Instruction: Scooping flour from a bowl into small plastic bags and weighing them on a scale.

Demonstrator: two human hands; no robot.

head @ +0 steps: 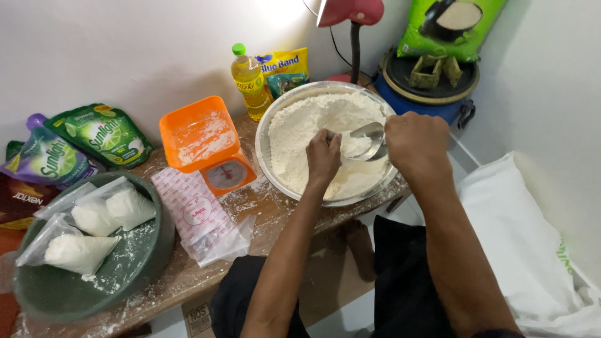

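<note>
Flour-dusted worn wooden table [263, 209] carries round metal flour basin [269, 156], orange plastic kitchen scale [206, 147], green plastic bowl [159, 241], clear printed bag stack [200, 219], yellow oil bottle [250, 81].

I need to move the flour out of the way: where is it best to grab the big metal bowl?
Take the metal bowl by its thin rim, one hand on each side, coming from the table's front edge. It is wide, shallow and heaped with flour, so a one-sided grip would likely tip it.
</note>
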